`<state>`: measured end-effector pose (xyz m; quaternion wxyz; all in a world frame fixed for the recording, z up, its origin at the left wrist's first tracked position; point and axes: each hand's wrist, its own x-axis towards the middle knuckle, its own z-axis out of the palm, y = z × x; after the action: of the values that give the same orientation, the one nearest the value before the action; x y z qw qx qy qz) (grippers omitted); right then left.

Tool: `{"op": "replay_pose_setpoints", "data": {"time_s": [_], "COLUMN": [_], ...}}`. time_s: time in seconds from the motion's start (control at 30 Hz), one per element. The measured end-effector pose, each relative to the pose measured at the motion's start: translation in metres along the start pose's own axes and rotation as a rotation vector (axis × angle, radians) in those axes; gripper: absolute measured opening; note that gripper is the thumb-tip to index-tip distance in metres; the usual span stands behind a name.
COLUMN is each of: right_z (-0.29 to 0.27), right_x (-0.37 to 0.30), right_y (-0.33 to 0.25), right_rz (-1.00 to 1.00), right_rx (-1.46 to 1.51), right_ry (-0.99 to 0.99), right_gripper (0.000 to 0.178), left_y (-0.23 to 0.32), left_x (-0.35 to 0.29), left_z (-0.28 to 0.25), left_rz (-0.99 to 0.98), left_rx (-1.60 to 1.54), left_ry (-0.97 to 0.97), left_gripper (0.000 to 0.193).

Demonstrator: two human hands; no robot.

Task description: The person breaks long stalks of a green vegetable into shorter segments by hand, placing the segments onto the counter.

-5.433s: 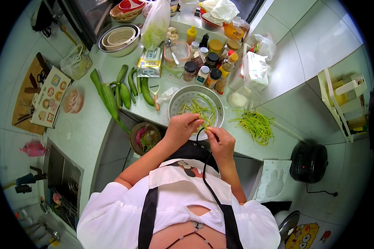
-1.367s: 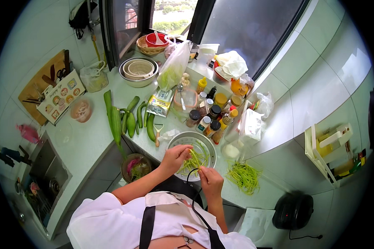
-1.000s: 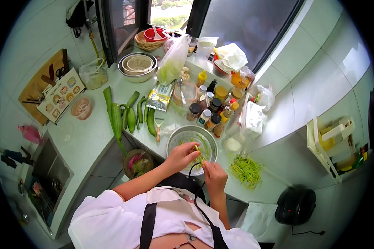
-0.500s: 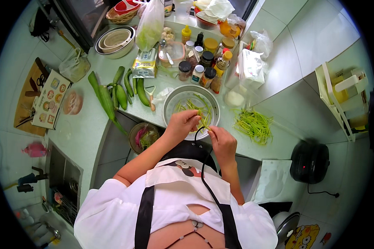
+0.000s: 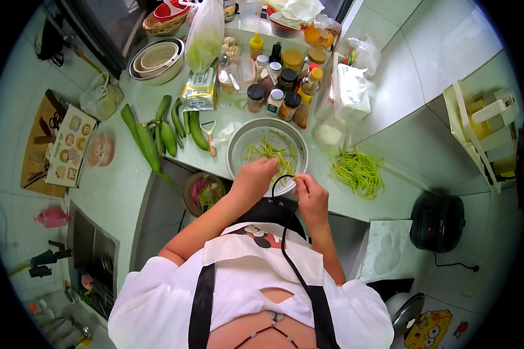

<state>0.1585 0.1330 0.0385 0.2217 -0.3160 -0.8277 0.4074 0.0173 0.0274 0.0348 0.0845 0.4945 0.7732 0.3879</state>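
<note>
Centre of the frame: a round metal basin contains loose green stems. The left hand, fingers bunched narrowly, is over the basin's lower part; the right hand, thumb and fingers drawn close together, is near its lower-right rim. Whether either holds a stem cannot be told. Right of centre, a stem pile lies on the pale counter.
</note>
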Motion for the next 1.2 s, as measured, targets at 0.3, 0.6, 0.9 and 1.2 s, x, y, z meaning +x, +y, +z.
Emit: {"op": "replay_pose_setpoints", "data": {"time_s": [0.3,0.6,0.9,1.2], "right_z": [0.005,0.014,0.021,-0.011], "right_x": [0.017,0.031,0.045,0.046], "right_y": [0.010,0.015,0.034,0.048], "right_rz": [-0.021,-0.046,0.245,0.384], "right_rx": [-0.077,-0.225,0.487,1.304], "right_ry": [0.022,0.095,0.072,-0.029], "right_gripper": [0.015,0.012,0.014,0.017], "left_y": [-0.004,-0.007,-0.017,-0.105], "left_x": [-0.010,-0.015,-0.028,-0.102], "left_z": [0.002,-0.001,-0.023,-0.059], "left_rz": [0.006,0.056,0.022,-0.434], "left_rx": [-0.008,0.052,0.051,0.383], "left_ry": [-0.056,-0.183,-0.220,-0.201], "left_gripper": [0.010,0.016,0.019,0.014]}}
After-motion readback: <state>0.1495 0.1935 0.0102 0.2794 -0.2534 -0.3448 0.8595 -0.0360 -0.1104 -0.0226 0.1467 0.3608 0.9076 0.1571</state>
